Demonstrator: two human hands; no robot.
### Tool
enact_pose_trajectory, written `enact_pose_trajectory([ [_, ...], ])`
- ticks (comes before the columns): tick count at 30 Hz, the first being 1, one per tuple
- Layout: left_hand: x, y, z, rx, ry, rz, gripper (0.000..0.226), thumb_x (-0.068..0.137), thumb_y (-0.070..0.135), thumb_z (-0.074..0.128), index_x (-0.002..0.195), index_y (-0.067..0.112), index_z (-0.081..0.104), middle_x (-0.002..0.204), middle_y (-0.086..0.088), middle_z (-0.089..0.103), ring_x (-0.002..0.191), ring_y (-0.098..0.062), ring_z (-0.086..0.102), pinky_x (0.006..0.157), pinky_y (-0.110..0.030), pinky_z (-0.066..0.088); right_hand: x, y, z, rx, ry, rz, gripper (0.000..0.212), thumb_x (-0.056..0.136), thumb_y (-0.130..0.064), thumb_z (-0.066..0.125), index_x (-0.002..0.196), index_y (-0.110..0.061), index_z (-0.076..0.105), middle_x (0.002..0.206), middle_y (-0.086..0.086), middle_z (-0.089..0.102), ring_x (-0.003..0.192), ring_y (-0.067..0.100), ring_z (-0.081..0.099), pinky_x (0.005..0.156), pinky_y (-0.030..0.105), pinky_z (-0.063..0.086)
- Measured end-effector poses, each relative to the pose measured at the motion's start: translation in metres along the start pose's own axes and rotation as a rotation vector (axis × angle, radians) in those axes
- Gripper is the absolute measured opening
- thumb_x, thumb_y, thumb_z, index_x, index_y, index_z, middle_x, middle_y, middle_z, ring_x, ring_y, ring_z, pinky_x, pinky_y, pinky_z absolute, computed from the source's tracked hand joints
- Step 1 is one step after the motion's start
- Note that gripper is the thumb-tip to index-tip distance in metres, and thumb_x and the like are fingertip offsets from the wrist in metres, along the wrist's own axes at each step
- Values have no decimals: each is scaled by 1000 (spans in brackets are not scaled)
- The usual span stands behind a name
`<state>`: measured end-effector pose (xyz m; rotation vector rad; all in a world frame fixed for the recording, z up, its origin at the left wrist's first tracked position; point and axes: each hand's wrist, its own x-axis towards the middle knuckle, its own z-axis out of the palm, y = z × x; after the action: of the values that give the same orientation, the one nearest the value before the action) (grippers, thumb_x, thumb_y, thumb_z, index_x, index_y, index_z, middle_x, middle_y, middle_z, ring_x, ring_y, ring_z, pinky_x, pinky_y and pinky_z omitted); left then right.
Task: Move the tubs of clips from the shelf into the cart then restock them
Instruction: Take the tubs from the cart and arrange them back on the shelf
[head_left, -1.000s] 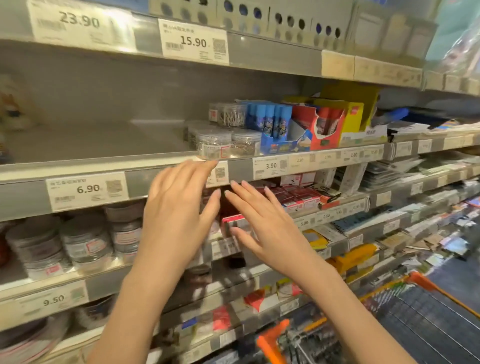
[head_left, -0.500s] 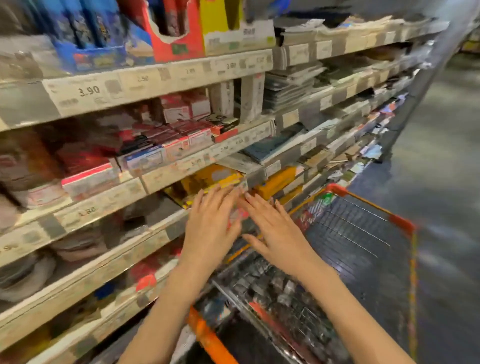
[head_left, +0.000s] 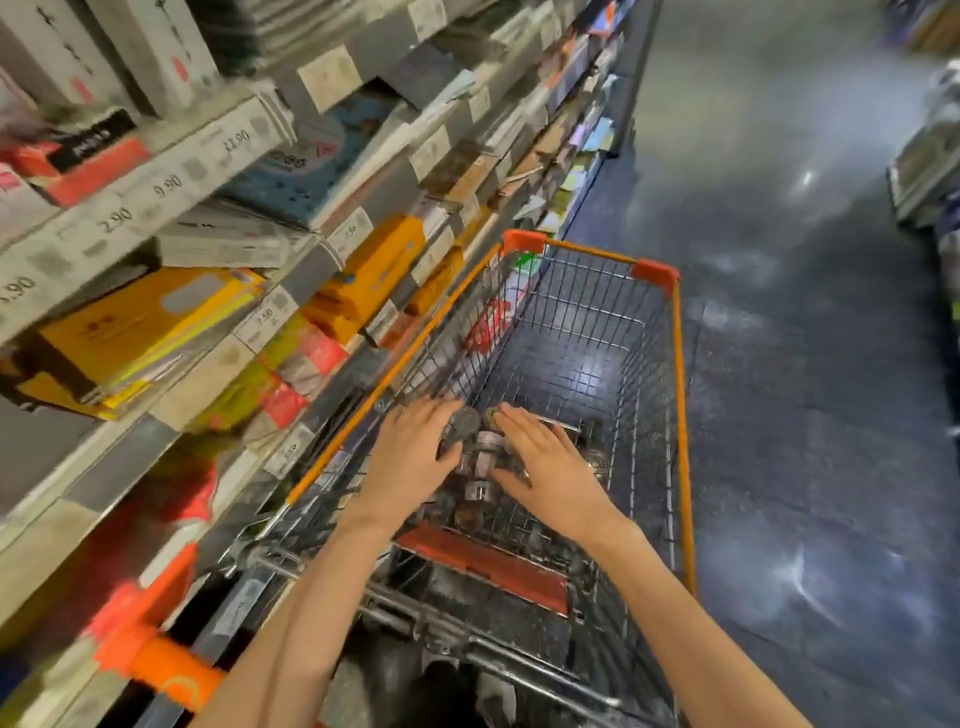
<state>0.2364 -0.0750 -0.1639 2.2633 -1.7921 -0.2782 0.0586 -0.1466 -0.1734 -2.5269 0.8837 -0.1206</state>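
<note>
A small stack of clear round tubs of clips (head_left: 479, 448) is pressed between my two hands, low inside the wire cart (head_left: 681, 415). My left hand (head_left: 410, 454) lies flat against the stack's left side. My right hand (head_left: 550, 465) presses its right side, fingers straight. More tubs (head_left: 596, 460) lie on the cart's floor near my hands, blurred. The shelf the tubs came from is out of view.
Shelves of stationery with price tags (head_left: 249, 150) run along the left, close to the cart's left rim. The cart's orange handle (head_left: 156, 660) is at lower left and its red child-seat flap (head_left: 483, 564) lies below my wrists. Dark aisle floor (head_left: 810, 364) stretches to the right.
My hands, kept close together, have come down from the upper shelf, past the lower shelves, into the cart. The view has swung down and to the right.
</note>
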Motion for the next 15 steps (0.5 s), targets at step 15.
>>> enact_pose_trajectory([
  [15, 67, -53, 163, -300, -434, -151, 54, 93, 30, 55, 142, 16, 37, 142, -7, 45, 131, -23, 41, 107, -39, 33, 60, 73, 136, 365, -256, 465, 67, 94, -33, 52, 150, -19, 17, 157, 2, 17, 143, 19, 20, 115, 33, 22],
])
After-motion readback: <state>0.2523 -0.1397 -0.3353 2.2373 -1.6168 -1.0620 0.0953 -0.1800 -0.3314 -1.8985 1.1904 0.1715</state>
